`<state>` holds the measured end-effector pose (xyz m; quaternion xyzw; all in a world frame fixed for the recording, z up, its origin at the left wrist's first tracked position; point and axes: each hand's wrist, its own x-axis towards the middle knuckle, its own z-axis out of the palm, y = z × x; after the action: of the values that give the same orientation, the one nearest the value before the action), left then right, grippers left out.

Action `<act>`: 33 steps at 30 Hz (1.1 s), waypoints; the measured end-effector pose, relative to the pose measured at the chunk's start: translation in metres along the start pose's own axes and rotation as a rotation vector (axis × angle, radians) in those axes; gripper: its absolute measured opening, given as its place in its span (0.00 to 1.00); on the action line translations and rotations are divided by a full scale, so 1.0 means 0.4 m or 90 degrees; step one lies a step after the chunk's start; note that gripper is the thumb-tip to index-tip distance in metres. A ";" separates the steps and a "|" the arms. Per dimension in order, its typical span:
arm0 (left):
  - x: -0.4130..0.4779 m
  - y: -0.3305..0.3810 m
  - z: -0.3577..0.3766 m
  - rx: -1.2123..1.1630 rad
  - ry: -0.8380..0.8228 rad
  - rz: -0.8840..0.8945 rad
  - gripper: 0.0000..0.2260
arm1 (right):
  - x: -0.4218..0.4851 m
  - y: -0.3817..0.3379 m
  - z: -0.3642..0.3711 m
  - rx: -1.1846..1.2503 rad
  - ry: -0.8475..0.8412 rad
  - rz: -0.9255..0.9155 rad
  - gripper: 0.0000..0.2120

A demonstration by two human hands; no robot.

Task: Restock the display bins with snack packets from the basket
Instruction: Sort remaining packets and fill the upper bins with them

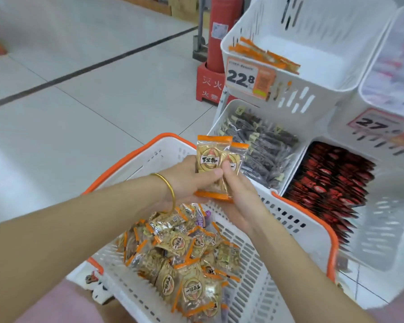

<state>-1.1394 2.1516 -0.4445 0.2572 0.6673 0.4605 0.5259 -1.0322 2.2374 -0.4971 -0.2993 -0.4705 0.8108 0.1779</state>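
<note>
two hands [187,180] [239,194], two held packets [210,157] [238,157], one basket [278,220], two price tags [241,76] [373,123]

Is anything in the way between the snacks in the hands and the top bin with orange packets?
Nothing visible. The left hand and right hand hold the packets above the basket; only open space lies between them and the top bin.

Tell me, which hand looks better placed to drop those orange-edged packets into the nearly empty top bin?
Probably the right hand: it pinches the packets and sits on the side nearer the top bin. The left hand grips them too, but would have to reach across.
</note>
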 end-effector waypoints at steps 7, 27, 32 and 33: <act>0.003 0.039 0.085 0.013 0.008 0.077 0.14 | -0.054 -0.118 -0.019 -0.187 0.100 -0.098 0.25; 0.168 0.412 0.031 0.420 0.272 0.429 0.29 | 0.099 -0.712 -0.049 -0.372 0.237 -0.407 0.05; 0.303 0.436 0.005 0.613 0.381 0.434 0.27 | 0.356 -0.774 -0.080 -0.651 0.411 -0.521 0.09; 0.328 0.434 0.003 0.640 0.394 0.436 0.29 | 0.397 -0.766 -0.088 -0.710 0.407 -0.520 0.10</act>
<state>-1.2039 2.3376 -0.3518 0.5235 0.8006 0.2875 -0.0480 -1.1275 2.5023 -0.2947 -0.3673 -0.8095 0.1966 0.4136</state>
